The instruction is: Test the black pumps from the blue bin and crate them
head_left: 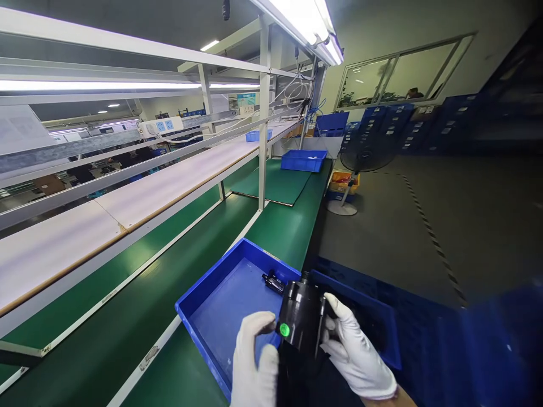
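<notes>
Dim workshop bkgd: a tube lamp (303, 20) is shining over the long green bench (282, 229), & a white shelf (178, 181) is running along its L side. On the far R, a floor fan (367, 150) is standing nr a yellow bin (344, 182), w/ stacked blue crates (382, 125) lining the wall behind. A smaller blue bin (303, 162) is sitting farther down the bench, by a green mat (275, 183).

Up close, a blue tray (224, 308) is resting at the near end, angled, w/ a small black part (274, 284) lying inside by its R wall. The black cylinder (299, 314) is hanging in front of that R wall, roughly upright, its narrow stub pointing up & a round green sticker (284, 329) showing low on its L side. The R hand (356, 353), white-gloved, is gripping it from the R. The L hand (250, 359), also gloved, is curving its fingers & thumb toward the L side, half-closed; can't tell if it's touching. Cylinder's lower end is blending into dark stuff below, so can't tell where it's ending.
</notes>
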Tool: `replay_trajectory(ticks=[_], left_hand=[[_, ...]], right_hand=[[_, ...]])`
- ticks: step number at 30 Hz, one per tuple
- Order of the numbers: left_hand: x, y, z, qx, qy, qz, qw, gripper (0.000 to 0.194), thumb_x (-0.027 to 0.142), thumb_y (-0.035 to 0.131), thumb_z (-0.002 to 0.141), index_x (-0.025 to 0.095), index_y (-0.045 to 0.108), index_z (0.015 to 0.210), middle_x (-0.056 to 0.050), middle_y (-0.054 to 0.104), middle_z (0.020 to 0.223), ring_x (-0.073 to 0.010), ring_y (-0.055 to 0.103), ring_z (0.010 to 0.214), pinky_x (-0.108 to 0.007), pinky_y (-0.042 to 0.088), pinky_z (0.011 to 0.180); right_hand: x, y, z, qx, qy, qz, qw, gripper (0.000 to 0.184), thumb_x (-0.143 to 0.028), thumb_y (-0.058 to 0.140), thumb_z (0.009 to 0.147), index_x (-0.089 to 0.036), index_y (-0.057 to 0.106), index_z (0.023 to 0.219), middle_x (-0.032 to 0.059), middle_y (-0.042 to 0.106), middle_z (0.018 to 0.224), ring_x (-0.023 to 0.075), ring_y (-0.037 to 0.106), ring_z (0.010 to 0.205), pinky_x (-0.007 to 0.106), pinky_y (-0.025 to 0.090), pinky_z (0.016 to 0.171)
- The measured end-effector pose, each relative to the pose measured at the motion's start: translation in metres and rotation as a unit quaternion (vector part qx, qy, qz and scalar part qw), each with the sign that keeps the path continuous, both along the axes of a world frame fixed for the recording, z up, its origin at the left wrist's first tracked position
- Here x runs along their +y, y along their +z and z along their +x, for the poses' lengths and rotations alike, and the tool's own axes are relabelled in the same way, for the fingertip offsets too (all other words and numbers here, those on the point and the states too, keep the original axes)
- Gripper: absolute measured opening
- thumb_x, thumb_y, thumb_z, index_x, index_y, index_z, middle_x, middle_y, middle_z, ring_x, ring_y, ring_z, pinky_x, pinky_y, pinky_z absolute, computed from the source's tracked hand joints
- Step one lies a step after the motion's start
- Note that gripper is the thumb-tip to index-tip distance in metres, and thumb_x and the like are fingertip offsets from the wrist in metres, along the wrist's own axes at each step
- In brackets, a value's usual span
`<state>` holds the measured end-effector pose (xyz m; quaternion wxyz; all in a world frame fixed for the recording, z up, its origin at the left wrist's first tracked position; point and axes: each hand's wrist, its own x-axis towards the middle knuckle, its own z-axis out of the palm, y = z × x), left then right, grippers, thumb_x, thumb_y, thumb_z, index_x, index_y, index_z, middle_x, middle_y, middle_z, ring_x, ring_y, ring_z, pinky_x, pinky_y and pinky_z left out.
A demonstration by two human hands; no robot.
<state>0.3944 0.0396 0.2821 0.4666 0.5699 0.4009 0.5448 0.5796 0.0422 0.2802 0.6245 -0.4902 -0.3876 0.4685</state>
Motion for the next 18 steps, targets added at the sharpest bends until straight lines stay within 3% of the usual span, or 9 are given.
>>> replay_trajectory(ticks=[2,4,6,8,9,11,14,16,18], left_hand=[[-0.002,-0.002,0.01,0.004,0.003,-0.021,1.0,0.065,0.059,0.081,0.069,0.024,0.067,0.121,-0.01,0.066,0.124,-0.0337,0.059,0.116,-0.041,0.044,0.103],[0.001,-0.001,0.018,0.006,0.02,-0.058,0.998,0.079,0.043,0.093,0.055,0.024,0.064,0.126,-0.01,0.065,0.128,-0.0361,0.057,0.12,-0.041,0.043,0.103],[0.007,0.001,0.02,-0.026,0.02,-0.085,0.996,0.075,0.036,0.093,0.057,0.024,0.064,0.125,-0.009,0.067,0.126,-0.0346,0.058,0.119,-0.039,0.043,0.101],[0.012,0.004,0.021,-0.127,-0.045,-0.139,0.981,0.057,0.049,0.083,0.07,0.02,0.067,0.117,-0.009,0.07,0.115,-0.0284,0.063,0.107,-0.035,0.047,0.095],[0.014,0.005,0.021,-0.198,-0.094,-0.187,0.958,0.055,0.057,0.077,0.075,0.018,0.069,0.112,-0.009,0.072,0.107,-0.0239,0.066,0.095,-0.032,0.05,0.086],[0.015,0.005,0.022,-0.341,-0.192,-0.299,0.87,0.061,0.068,0.068,0.078,0.013,0.071,0.104,-0.006,0.072,0.089,-0.0135,0.062,0.067,-0.025,0.048,0.066],[0.016,-0.001,0.025,-0.482,-0.26,-0.379,0.746,0.061,0.062,0.075,0.075,0.008,0.071,0.103,-0.003,0.069,0.08,-0.0046,0.052,0.052,-0.019,0.043,0.055],[0.017,-0.007,0.029,-0.525,-0.286,-0.382,0.705,0.059,0.056,0.076,0.078,0.005,0.07,0.107,-0.003,0.069,0.083,-0.0042,0.055,0.055,-0.018,0.046,0.059],[0.016,-0.012,0.032,-0.534,-0.305,-0.396,0.682,0.059,0.056,0.075,0.079,0.005,0.07,0.108,-0.004,0.07,0.084,-0.0056,0.059,0.06,-0.018,0.048,0.063]], right_hand=[[-0.002,0.009,-0.005,-0.015,0.008,-0.021,1.0,0.057,-0.066,0.047,0.095,-0.021,0.046,0.06,-0.0026,0.047,0.054,0.009,0.042,0.045,0.022,0.044,0.045],[-0.006,0.018,-0.009,-0.08,0.031,-0.012,0.996,0.06,-0.068,0.047,0.094,-0.019,0.047,0.059,-0.0004,0.05,0.056,0.0114,0.048,0.053,0.025,0.047,0.056],[-0.01,0.026,-0.01,-0.15,0.074,0.034,0.985,0.066,-0.075,0.045,0.091,-0.018,0.053,0.059,0.0015,0.054,0.057,0.0129,0.05,0.055,0.026,0.046,0.056],[-0.013,0.035,-0.009,-0.173,0.098,0.085,0.976,0.068,-0.078,0.044,0.088,-0.017,0.061,0.063,0.0042,0.06,0.062,0.0156,0.056,0.058,0.027,0.05,0.058],[-0.015,0.039,-0.008,-0.177,0.09,0.093,0.976,0.065,-0.077,0.047,0.088,-0.018,0.064,0.066,0.0056,0.064,0.066,0.0174,0.061,0.062,0.027,0.054,0.061],[-0.016,0.046,-0.002,-0.202,0.036,0.073,0.976,0.053,-0.069,0.055,0.089,-0.019,0.069,0.075,0.007,0.072,0.076,0.02,0.07,0.072,0.026,0.059,0.069],[-0.017,0.05,0.008,-0.295,-0.062,0.025,0.953,0.042,-0.064,0.065,0.084,-0.024,0.074,0.091,0.0053,0.079,0.091,0.0215,0.077,0.085,0.022,0.063,0.077],[-0.019,0.046,0.011,-0.362,-0.073,0.035,0.929,0.046,-0.062,0.065,0.084,-0.027,0.071,0.113,0.0044,0.079,0.107,0.0231,0.077,0.098,0.026,0.063,0.086],[-0.022,0.039,0.007,-0.447,-0.057,0.07,0.89,0.062,-0.051,0.071,0.081,-0.027,0.058,0.136,0.0055,0.077,0.116,0.0241,0.077,0.099,0.031,0.064,0.087]])
